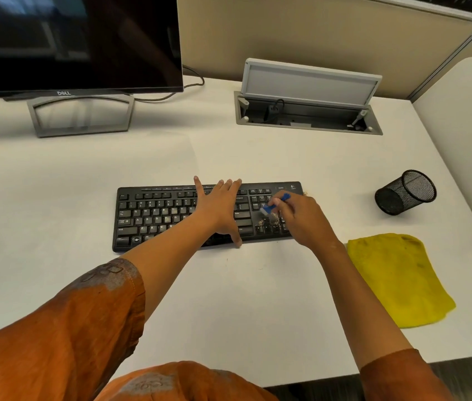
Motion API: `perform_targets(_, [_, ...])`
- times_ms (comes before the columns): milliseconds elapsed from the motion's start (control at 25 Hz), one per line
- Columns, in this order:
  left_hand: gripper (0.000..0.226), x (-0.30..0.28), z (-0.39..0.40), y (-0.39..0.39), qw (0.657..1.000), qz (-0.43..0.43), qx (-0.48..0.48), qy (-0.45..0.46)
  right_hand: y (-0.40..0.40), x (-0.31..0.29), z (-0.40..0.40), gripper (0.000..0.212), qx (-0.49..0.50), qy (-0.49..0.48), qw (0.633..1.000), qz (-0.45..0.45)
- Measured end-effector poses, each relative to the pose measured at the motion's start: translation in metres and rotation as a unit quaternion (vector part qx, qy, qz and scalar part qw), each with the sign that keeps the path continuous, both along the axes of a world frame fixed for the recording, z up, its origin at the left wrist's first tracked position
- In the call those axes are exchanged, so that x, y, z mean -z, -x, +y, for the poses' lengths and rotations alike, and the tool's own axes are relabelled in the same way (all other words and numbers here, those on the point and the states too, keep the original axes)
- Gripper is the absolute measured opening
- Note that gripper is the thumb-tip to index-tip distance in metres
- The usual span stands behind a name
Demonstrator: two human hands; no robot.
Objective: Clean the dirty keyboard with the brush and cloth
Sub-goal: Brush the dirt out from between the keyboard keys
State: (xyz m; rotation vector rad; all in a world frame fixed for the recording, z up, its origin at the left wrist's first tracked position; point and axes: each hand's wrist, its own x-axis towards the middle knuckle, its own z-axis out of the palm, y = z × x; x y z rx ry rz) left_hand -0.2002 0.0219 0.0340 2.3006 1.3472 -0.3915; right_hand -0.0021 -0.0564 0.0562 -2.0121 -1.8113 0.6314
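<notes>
Orange sleeves [64, 328] reach in from the near edge of a white desk [229, 308], where a broad bare stretch of surface lies between the person and the work. To the right, near the desk's side edge, a yellow cloth [397, 279] lies flat, well apart from both hands. Beyond the bare stretch, the black keyboard [153, 218] sits with its long axis running left to right, parallel to the near edge. The left hand [220, 211] lies flat across its middle, fingers straight and spread, thumb at the front edge. The right hand [304, 219] pinches a small blue brush [272, 205], bristles angled down-left onto the dusty keys at the keyboard's right end. Further right, a black mesh cup [405, 192] lies tipped on its side. At the back stand a monitor [75, 44] and an open cable hatch [307, 111] before the partition.
</notes>
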Motion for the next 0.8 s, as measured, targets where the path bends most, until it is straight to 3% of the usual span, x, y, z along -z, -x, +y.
perform_targets(200, [0.154, 0.0005, -0.0001, 0.0013, 1.0, -0.001, -0.003, 0.003, -0.0039, -0.0022, 0.0028, 0.033, 0.039, 0.02, 0.996, -0.078])
perform_targets(320, [0.154, 0.0001, 0.0002, 0.0001, 1.0, 0.0, -0.001, 0.002, 0.001, -0.0031, 0.001, 0.031, 0.041, -0.004, 0.999, -0.004])
perform_targets(520, [0.153, -0.0011, -0.0003, 0.0006, 1.0, 0.002, -0.003, 0.003, -0.0048, 0.0011, -0.0009, 0.034, 0.079, 0.012, 0.996, -0.047])
perform_targets(640, [0.153, -0.0012, -0.0001, 0.0005, 1.0, 0.0, -0.003, 0.005, -0.0041, 0.0003, -0.0007, 0.03, 0.109, -0.03, 0.993, 0.016])
perform_targets(800, [0.154, 0.0003, 0.0, 0.0005, 1.0, 0.003, -0.003, 0.003, -0.0042, -0.003, -0.005, 0.024, 0.032, -0.019, 0.999, 0.016])
